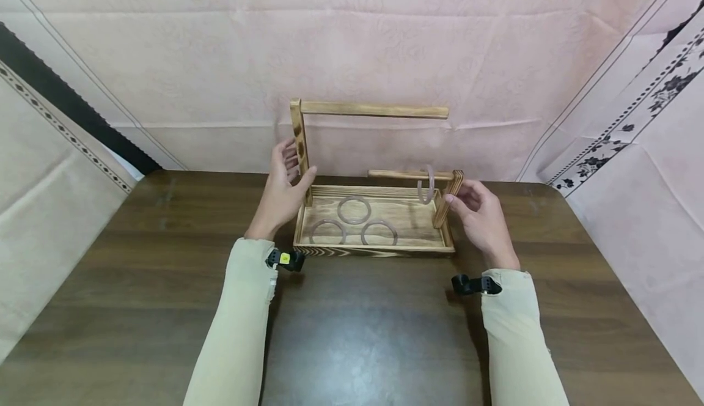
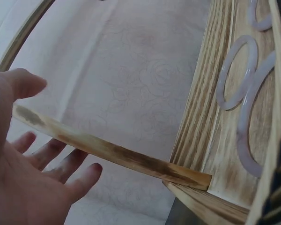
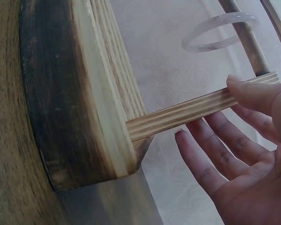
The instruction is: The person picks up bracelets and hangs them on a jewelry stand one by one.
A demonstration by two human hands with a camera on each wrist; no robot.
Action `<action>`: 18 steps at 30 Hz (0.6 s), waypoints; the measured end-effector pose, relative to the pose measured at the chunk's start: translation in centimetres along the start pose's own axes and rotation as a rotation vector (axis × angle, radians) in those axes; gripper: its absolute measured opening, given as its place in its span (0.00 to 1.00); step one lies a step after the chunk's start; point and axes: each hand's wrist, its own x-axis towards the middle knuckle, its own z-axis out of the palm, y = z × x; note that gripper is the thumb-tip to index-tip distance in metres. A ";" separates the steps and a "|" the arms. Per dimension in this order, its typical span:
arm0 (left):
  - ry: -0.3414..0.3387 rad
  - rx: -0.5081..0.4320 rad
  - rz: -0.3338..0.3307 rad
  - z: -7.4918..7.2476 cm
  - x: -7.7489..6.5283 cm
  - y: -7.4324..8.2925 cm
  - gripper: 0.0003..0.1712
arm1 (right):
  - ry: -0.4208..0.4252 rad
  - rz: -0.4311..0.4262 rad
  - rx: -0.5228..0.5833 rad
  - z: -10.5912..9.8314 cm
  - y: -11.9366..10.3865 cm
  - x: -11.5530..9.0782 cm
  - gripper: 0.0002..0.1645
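A wooden bangle stand with a shallow tray rests on the table. Three pale translucent bangles lie in its tray, and another bangle hangs from the lower bar at the right. Beside the taller left post is my left hand, its thumb in front and its loosely spread fingers behind; the left wrist view shows the thumb apart from the wood. My right hand pinches the shorter right post, thumb on one face and fingertips against the other.
The brown wooden table has its far edge just behind the stand. Pale patterned cloth hangs at the back and on both sides. An upper bar reaches right from the left post and ends free above the lower bar.
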 end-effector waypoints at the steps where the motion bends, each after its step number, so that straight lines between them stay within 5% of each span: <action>1: -0.006 0.005 -0.002 0.0 0.0 -0.1 0.42 | 0.007 -0.003 0.003 0.0 0.0 0.0 0.25; 18: 0.047 0.066 -0.001 -0.3 1.3 -2.3 0.26 | 0.185 -0.067 0.043 -0.1 -1.5 -1.0 0.22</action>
